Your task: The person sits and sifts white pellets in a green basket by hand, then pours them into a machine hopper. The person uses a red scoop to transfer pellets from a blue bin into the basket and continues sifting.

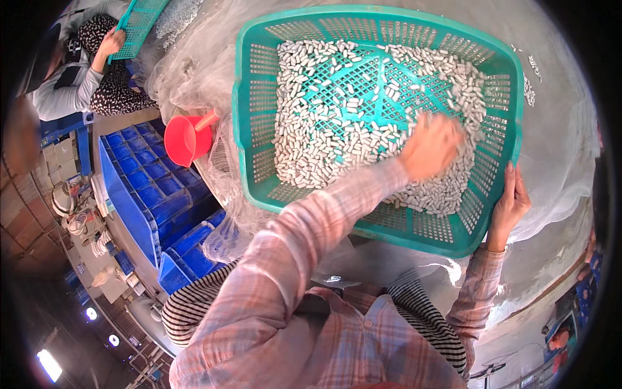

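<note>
We see a sea-green basket [256, 139], whitish-grey pellets [324, 152], our shirt [285, 259] in pink, white and bluish plaid, our trousers [194, 305] striped black and white, a red scoop [180, 144], blue trays [146, 168], whitish netting [188, 71], a black garment [116, 100] flecked with cream, another green basket [139, 29].

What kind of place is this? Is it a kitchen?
Probably not; it looks more like a workshop or small factory. A big basket holds lots of little whitish pieces, blue crates are nearby, and another person holds a green basket too.
</note>
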A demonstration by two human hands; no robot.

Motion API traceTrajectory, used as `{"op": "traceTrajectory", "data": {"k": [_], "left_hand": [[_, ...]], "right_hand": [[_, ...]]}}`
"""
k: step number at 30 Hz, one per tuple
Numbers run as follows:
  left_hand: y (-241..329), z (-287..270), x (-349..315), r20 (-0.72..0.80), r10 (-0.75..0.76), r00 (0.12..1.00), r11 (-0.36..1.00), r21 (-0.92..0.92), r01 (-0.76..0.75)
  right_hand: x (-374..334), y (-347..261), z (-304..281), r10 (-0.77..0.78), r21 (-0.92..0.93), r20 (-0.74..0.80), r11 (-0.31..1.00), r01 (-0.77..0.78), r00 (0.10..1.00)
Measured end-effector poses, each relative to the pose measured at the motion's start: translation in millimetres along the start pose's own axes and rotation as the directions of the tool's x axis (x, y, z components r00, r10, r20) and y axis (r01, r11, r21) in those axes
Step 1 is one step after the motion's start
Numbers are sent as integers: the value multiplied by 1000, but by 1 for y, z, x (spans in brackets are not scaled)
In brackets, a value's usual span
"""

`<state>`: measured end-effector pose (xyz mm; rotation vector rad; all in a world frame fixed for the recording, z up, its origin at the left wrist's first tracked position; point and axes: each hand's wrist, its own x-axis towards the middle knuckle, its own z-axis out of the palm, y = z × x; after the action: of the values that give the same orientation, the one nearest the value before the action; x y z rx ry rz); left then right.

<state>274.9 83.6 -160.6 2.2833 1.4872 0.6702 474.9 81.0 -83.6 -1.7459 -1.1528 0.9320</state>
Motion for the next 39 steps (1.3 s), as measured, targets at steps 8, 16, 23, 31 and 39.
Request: {"op": "traceTrajectory", "data": {"k": [8, 16, 23, 31, 39], "left_hand": [[-114, -119, -104, 579, -4, 815, 957, 238, -165], [-35, -11, 37, 32, -207, 978, 972, 122, 202], [-12, -40, -66, 590, 354, 726, 935, -243, -258], [-129, -119, -119, 94, -486, 869, 867, 173, 467], [-24, -33, -26, 425, 213, 880, 973, -8, -232]], "right_hand": [[-3, 1, -1, -15, 40, -11, 999, 16, 1000], [1, -4, 10, -47, 63, -5, 997, 47, 999], [1, -1, 5, -24, 28, -19, 999, 24, 1000], [8, -100, 44, -76, 3, 168, 997, 76, 983], [-1, -49, 34, -36, 106, 57, 994, 30, 998]]}}
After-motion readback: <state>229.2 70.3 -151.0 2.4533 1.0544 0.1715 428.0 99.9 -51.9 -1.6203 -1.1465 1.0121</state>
